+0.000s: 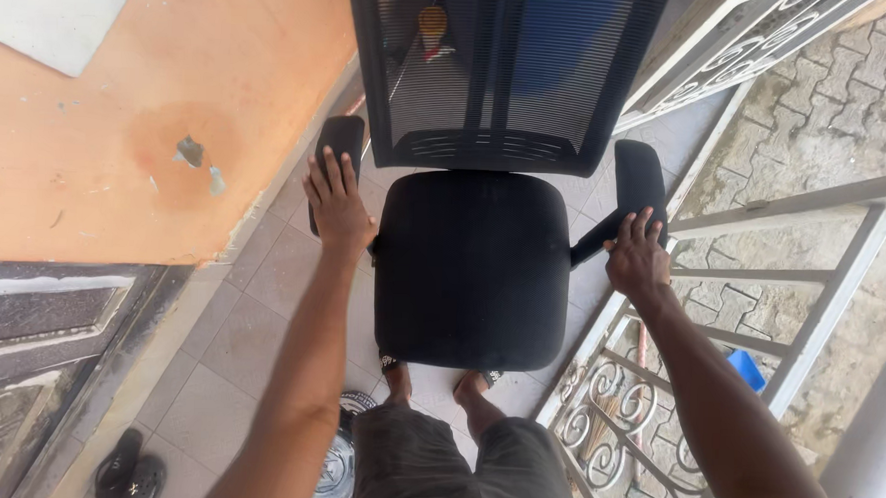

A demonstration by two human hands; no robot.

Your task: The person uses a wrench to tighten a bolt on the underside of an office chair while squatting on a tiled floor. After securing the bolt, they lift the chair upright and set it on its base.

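Observation:
A black office chair with a padded seat (472,265) and a mesh backrest (503,74) stands on the tiled floor right in front of me. My left hand (335,204) lies flat on its left armrest (341,142), fingers spread forward. My right hand (637,254) rests on the near end of the right armrest (642,177), fingers curled over the pad. My feet in sandals show just under the seat's front edge.
An orange wall (123,140) runs close along the left. A white metal railing (756,289) with scrollwork borders the right, with paving stones beyond it. Dark sandals (131,469) lie on the floor at the lower left. A blue object (748,370) sits behind the railing.

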